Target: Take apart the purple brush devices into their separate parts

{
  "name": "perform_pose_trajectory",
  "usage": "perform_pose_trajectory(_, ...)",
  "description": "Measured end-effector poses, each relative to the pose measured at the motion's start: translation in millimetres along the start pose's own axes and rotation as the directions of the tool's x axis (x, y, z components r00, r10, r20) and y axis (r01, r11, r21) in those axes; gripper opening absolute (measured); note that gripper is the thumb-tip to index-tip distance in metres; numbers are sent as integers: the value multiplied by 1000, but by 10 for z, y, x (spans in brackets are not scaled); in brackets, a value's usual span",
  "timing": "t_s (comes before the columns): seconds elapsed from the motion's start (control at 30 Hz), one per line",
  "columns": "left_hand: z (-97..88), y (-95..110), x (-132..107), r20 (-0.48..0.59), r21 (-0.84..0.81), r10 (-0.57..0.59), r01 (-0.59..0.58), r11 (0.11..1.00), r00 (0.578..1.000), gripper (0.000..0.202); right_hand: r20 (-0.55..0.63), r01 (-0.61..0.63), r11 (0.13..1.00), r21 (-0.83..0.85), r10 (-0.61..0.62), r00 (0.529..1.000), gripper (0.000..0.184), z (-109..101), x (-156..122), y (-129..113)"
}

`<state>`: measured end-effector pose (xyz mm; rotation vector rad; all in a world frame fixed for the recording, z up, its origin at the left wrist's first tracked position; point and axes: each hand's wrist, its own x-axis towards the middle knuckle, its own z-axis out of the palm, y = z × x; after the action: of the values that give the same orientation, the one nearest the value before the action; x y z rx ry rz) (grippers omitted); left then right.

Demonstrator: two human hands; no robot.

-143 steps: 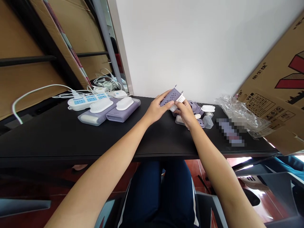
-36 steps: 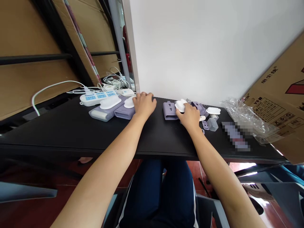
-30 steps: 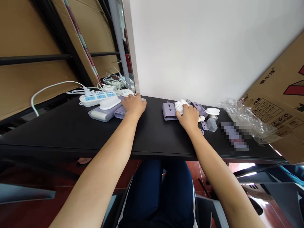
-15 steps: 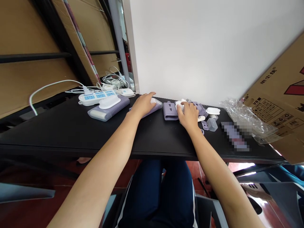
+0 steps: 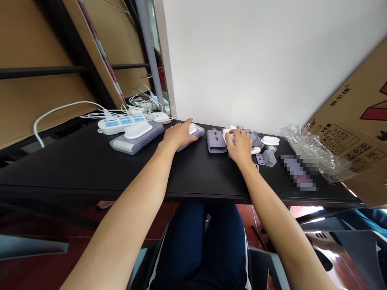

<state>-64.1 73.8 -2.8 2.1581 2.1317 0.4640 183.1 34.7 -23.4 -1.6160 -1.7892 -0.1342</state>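
Observation:
My left hand [image 5: 180,135] lies over a lavender perforated plug unit [image 5: 196,136], and a white cap [image 5: 192,129] shows past my fingers. My right hand [image 5: 241,148] grips a white plastic piece [image 5: 227,136] among small parts, and its underside is hidden. Just left of that hand stands a lavender socket block [image 5: 216,141] with metal contacts. To its right are a lavender casing [image 5: 253,139], a white cap [image 5: 270,140], a transparent plastic cover [image 5: 269,158] and a small lavender clip [image 5: 260,159].
Farther left, a white power strip [image 5: 116,125] with blue panels and tangled white cables [image 5: 142,106] lie behind a capped lavender unit [image 5: 136,137]. A plastic bag [image 5: 311,153], a pixelated object [image 5: 298,172] and a cardboard box [image 5: 353,133] are at right.
My left hand has slid the lavender perforated unit rightward, away from the other capped unit and toward the socket block. My right hand stays on the white piece among the small parts.

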Motion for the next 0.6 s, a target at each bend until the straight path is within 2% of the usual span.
perform_pose_trajectory(0.13, -14, 67, -37, -128, -70, 18, -27, 997, 992, 94, -7, -12, 1000, -5, 12, 1000, 39, -7, 5, -3)
perform_pose_trajectory(0.23, -23, 151, -70, -261, -108, 96, -128, 986, 960, 96, -27, -22, 1000, 2, 22, 999, 37, -28, 2, -21)
perform_pose_trajectory(0.33, 7, 243, -95, -361, -115, 234, -292, 949, 903, 102, -80, -20, 999, 51, 24, 996, 37, -52, 1, -28)
perform_pose_trajectory(0.43, 62, 329, -119, -421, -90, 385, -460, 883, 822, 107, -150, -4, 988, 157, 28, 988, 41, -80, 4, -20)
perform_pose_trajectory(0.6, 111, 453, -212, -445, -11, 517, -582, 813, 731, 104, -141, 47, 958, 283, -7, 990, 53, -132, -3, -24)
